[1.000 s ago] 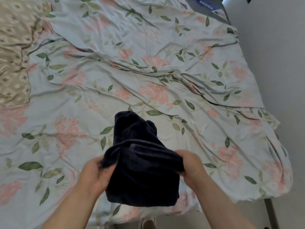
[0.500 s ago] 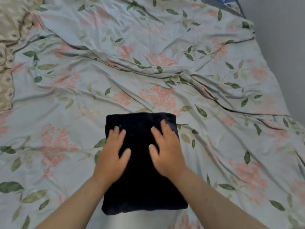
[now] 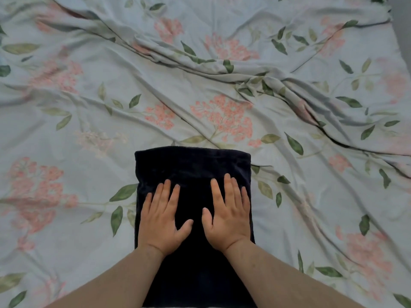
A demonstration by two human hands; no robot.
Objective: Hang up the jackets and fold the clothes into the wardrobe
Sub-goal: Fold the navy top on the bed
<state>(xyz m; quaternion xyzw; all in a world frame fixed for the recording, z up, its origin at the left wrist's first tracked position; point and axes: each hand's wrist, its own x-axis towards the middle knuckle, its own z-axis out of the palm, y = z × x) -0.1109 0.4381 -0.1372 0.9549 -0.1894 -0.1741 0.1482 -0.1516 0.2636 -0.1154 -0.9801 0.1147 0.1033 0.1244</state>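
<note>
The dark folded cloth point(image 3: 193, 165) is lying on the flowery bed sheet point(image 3: 222, 96), close to the near edge. The left hand point(image 3: 161, 221) and the right hand point(image 3: 229, 216) are lying flat on top of it, fingers straight, pressing and gripping nothing. If only one side is getting lifted, the soft cloth could be flopping open and losing its fold.

bed: you look down on a rumpled pale-blue bedsheet point(image 3: 289, 196) printed with pink blossoms and green leaves | wall: grey wall point(image 3: 403, 18) edges your upper-right corner | light: soft, dim
</note>
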